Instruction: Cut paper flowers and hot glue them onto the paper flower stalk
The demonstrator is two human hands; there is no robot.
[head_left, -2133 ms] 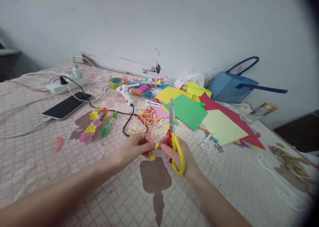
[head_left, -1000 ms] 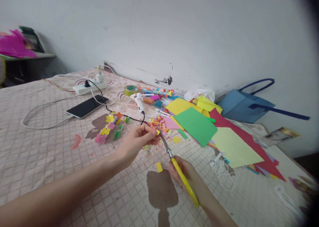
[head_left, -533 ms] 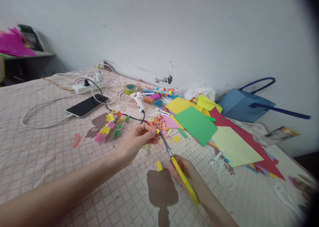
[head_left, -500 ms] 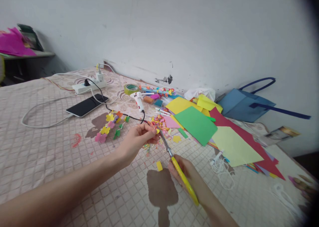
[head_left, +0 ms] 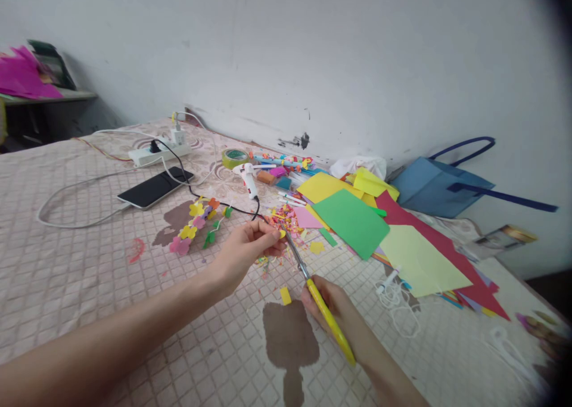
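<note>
My left hand (head_left: 252,246) pinches a small yellow paper piece (head_left: 282,234) between thumb and fingers, just left of the scissor blades. Yellow-handled scissors (head_left: 328,317) are gripped in my right hand (head_left: 333,303), their blades pointing away from me and up beside the paper piece. Under and beyond the blades lies a heap of colourful paper scraps (head_left: 286,217). A yellow paper flower (head_left: 317,248) is to the right of the blades, and a small yellow paper rectangle (head_left: 285,296) sits left of my right hand. Paper flowers on stems (head_left: 192,228) rest left of my left hand.
A white glue gun (head_left: 247,180), a tape roll (head_left: 235,158) and a phone (head_left: 155,188) on its cable lie farther back, near a power strip (head_left: 158,154). Coloured sheets (head_left: 353,222), a tangled white cord (head_left: 397,303) and a blue bag (head_left: 440,186) are at right.
Almost nothing differs. Both hands keep their places with the paper piece and scissors; the view has shifted very slightly.
</note>
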